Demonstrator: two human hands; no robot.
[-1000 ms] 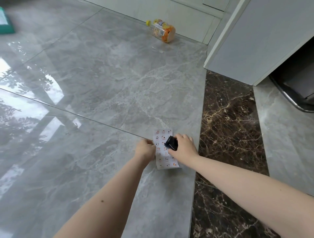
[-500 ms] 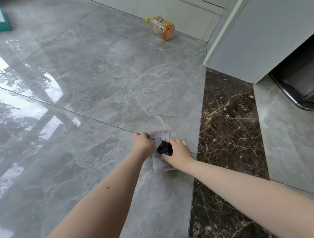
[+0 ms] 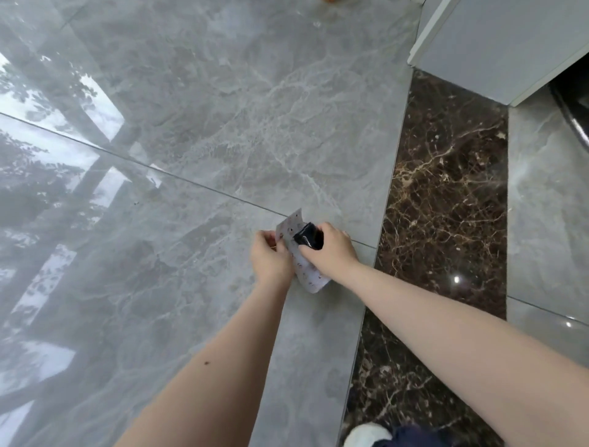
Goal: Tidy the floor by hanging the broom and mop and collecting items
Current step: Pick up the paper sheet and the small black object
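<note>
A white sheet printed with small pictures (image 3: 304, 268) is tilted up off the grey floor, between both hands. My left hand (image 3: 271, 258) pinches its left edge. My right hand (image 3: 331, 250) grips a small glossy black object (image 3: 309, 237) and also presses against the sheet's right side. The orange bottle (image 3: 331, 1) shows only as a sliver at the top edge. No broom or mop is in view.
Glossy grey floor tiles (image 3: 191, 127) stretch to the left and ahead. A dark brown marble strip (image 3: 446, 197) runs on the right. A white cabinet corner (image 3: 478, 48) stands at top right, with a dark curved metal base (image 3: 570, 111) beside it. My white shoe (image 3: 366, 435) is at the bottom.
The sheet lay flat on the floor; now both hands have lifted it so it tilts up. The view has dropped downward, pushing the orange bottle almost out of the top.
</note>
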